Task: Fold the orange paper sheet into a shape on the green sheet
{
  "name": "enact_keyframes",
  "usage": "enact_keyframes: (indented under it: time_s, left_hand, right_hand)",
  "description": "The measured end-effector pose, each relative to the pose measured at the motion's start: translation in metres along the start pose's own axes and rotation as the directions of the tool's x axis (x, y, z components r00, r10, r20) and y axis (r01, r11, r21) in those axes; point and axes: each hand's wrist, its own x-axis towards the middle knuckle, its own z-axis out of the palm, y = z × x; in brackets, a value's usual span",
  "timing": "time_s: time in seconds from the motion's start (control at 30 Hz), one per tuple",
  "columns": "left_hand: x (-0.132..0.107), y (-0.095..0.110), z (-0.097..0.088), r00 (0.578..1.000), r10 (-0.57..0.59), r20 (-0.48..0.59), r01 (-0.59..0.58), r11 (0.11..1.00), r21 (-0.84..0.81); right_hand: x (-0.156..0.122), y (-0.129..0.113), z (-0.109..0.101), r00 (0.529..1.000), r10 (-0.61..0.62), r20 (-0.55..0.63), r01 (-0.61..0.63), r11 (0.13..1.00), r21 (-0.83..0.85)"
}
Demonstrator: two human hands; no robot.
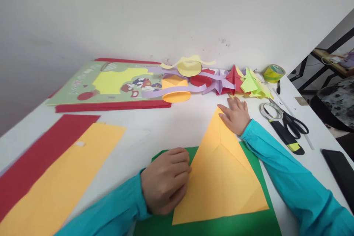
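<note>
A folded sheet of orange paper (pixel 224 177), narrow at its far tip and wide at the near edge, lies on green paper (pixel 265 195). Crease lines run across it, meeting at a point in its middle. My right hand (pixel 235 115) rests with fingers spread beside the far tip, its thumb and index finger touching the paper there. At the left edge of the orange paper, my left hand (pixel 167 180) is closed with curled fingers against it. The thumb and fingertips of that hand are hidden, so whether it pinches anything does not show.
To the left lie orange (pixel 91 155) and red sheets (pixel 49 155). Along the wall sit a printed pad (pixel 80 77), paper rings and streamers (pixel 177 96), and folded paper shapes (pixel 233 79). Tape (pixel 273 73), scissors (pixel 294 123), a cutter (pixel 286 138) and a phone (pixel 339 173) are on the right.
</note>
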Motion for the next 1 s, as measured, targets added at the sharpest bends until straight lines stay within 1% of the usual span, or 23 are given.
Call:
enact_keyframes:
  time_s: [0.07,0.17,0.27,0.4,0.53,0.6,0.77,0.87,1.0]
  left_hand:
    - [0.0,0.003,-0.001,1.0,-0.01,-0.014,0.01,1.0,0.004]
    - [-0.001,0.005,0.0,0.998,-0.036,-0.058,0.041,0.995,0.089]
    - [-0.003,0.002,0.001,0.997,-0.071,-0.045,0.076,0.988,0.135]
    - [-0.005,-0.002,-0.003,0.996,-0.093,0.0,0.093,0.993,0.071]
    - [-0.002,-0.001,-0.009,0.994,-0.107,0.013,0.107,0.993,-0.047]
    - [0.001,0.0,-0.012,0.993,-0.11,0.041,0.114,0.99,-0.089]
    - [0.003,0.001,-0.02,0.976,-0.103,0.19,0.124,0.987,-0.105]
    - [0.0,0.002,-0.023,0.969,-0.099,0.225,0.125,0.987,-0.103]
    - [-0.008,0.003,-0.023,0.957,-0.147,0.251,0.166,0.984,-0.059]
  right_hand:
    - [0.001,0.001,0.001,1.0,-0.003,0.007,0.003,1.0,0.001]
    - [0.001,0.001,0.001,1.0,-0.007,0.013,0.007,1.0,-0.001]
    - [0.001,0.001,0.001,1.0,-0.006,0.009,0.006,1.0,0.0]
    - [0.001,0.002,0.002,1.0,-0.011,-0.001,0.011,1.0,0.004]
    - [0.001,0.003,0.003,1.0,-0.016,-0.004,0.016,1.0,0.004]
    - [0.001,0.003,0.003,1.0,-0.016,-0.003,0.016,1.0,0.006]
    - [0.001,0.003,0.003,1.0,-0.015,0.01,0.015,1.0,0.005]
    - [0.001,0.003,0.003,1.0,-0.012,0.015,0.012,1.0,0.004]
    - [0.001,0.003,0.004,1.0,-0.012,0.01,0.012,1.0,0.005]
